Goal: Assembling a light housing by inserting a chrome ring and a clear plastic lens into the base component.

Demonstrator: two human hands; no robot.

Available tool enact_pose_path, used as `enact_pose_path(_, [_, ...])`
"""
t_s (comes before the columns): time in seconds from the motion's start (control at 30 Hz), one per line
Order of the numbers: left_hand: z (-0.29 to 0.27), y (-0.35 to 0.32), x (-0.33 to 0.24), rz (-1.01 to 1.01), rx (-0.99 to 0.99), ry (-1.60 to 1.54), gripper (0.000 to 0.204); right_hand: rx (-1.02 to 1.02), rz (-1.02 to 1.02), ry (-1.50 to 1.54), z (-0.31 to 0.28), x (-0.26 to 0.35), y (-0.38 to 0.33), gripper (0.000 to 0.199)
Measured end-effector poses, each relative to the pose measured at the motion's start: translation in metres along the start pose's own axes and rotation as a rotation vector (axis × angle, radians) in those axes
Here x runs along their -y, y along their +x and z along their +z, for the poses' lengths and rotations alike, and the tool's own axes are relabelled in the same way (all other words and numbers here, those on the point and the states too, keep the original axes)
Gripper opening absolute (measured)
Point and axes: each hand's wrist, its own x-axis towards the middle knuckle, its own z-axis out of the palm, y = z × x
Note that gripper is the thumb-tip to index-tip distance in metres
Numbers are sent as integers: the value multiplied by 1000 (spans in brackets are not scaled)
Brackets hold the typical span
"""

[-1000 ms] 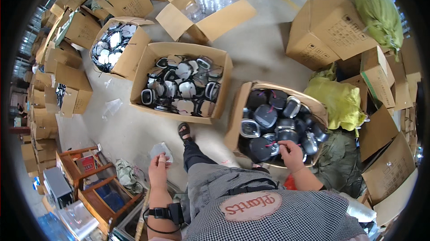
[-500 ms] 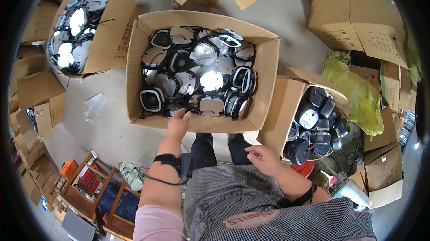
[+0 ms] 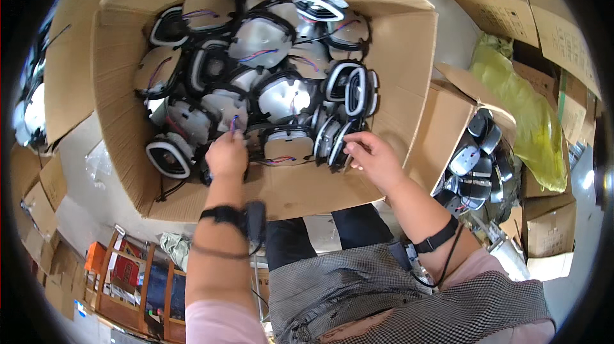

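A big open cardboard box (image 3: 275,195) holds several black-rimmed units with shiny silver backs and thin red and blue wires. Over its near side, my left hand (image 3: 228,157) closes its fingertips on the red and blue wires (image 3: 235,120) of one silver-backed unit (image 3: 224,106). At the near right corner, my right hand (image 3: 377,160) has thumb and forefinger apart, close beside an upright black-rimmed unit (image 3: 341,142); whether it touches that unit I cannot tell. Black straps with small devices and cables sit on both forearms.
On the right, a smaller carton (image 3: 440,123) contains black and silver parts, with a yellow-green plastic bag (image 3: 521,120) behind it. Another carton (image 3: 73,56) of silver units stands at the left. A wooden frame (image 3: 121,305) lies low on the left.
The big box appears larger and nearer in view. My right hand has moved from beside my waist up over the box's near edge. My left hand has reached further in, to the wires.
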Motion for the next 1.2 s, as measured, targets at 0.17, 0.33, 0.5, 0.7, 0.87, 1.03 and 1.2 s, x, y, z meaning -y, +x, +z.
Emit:
enact_pose_path(0.17, [-49, -42, 43, -35, -89, -1115, 27, -150, -59, -35, -15, -27, 47, 26])
enact_pose_path(0.33, [-142, -103, 36, 121, -287, -1395, 24, -65, -90, -61, 14, -4, 73, 29])
enact_pose_path(0.5, [-175, -104, 5, -33, -218, -1415, 34, 328, -273, -344, 91, -11, 71, 36])
enact_pose_path(0.7, [-122, -62, 13, -169, -99, -1178, 35, 246, -160, -485, 169, -29, 68, 38])
enact_pose_path(0.87, [-49, -27, 17, -20, 33, -367, 42, 94, -363, -799, 163, -38, 58, 31])
enact_pose_path(1.03, [3, -7, 8, 246, -148, 468, 52, 258, -402, -1100, 137, -61, 51, 23])
enact_pose_path(1.2, [19, 25, 9, 275, 147, 332, 44, 281, -174, -961, 127, -74, 45, 35])
